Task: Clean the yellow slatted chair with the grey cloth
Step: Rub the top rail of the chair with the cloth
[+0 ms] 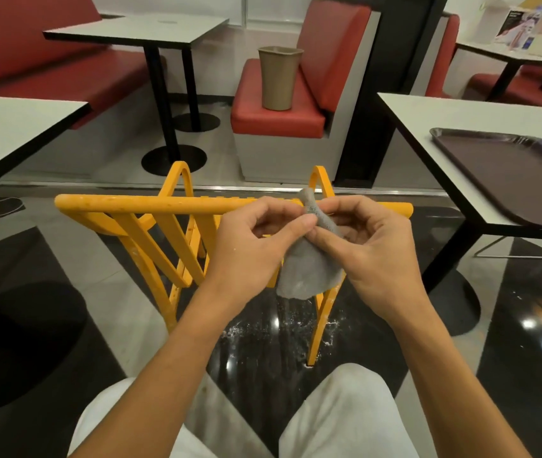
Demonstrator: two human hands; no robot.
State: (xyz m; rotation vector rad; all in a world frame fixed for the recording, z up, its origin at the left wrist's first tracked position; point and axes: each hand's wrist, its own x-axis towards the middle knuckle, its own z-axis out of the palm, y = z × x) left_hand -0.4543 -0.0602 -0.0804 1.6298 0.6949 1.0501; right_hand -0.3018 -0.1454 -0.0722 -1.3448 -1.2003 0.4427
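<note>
Presently: grey cloth (309,269) bunched, pinched by left hand (256,246) and right hand (375,249), near top rail of yellow slatted chair (150,206). Apparently being readied; rail speckled, wiping seemingly mostly left.

Yellow slatted chair (150,206), grey cloth (309,269) bunched before it

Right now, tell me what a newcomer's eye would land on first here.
The yellow chair stands out first, dead centre of the view. In front of it, the left hand and right hand both pinch a grey cloth near its top rail. Behind, a tan bin sits on a red bench.
</note>
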